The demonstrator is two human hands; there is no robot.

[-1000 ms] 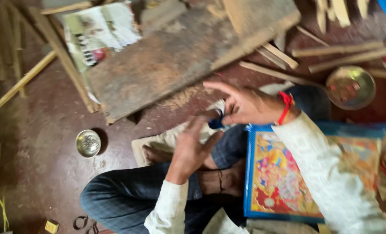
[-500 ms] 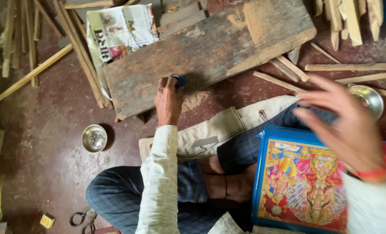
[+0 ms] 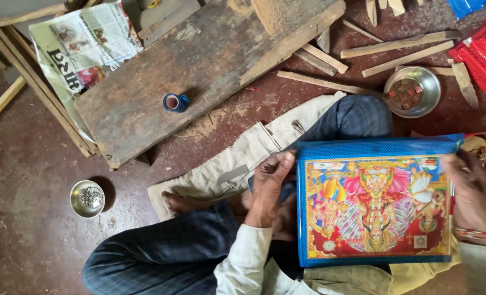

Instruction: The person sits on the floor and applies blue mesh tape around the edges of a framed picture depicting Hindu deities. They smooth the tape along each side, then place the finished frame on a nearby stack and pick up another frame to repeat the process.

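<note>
Head view, two hands, left hand (image 3: 269, 188), right hand (image 3: 475, 191), one picture (image 3: 375, 210), two bowls (image 3: 87, 198).

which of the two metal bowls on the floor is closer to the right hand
The metal bowl of reddish-brown pieces, above the blue-framed picture, is closer to the right hand. The small bowl sits far left.

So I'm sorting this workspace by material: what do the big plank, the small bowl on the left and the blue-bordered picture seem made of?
The plank looks like rough, unfinished wood: worn grain, dusty, chipped edges. The small bowl looks like polished metal, silvery with a bright rim. The picture, held by left hand and right hand, seems to be glossy printed card or plastic film; which one cannot be told.
</note>
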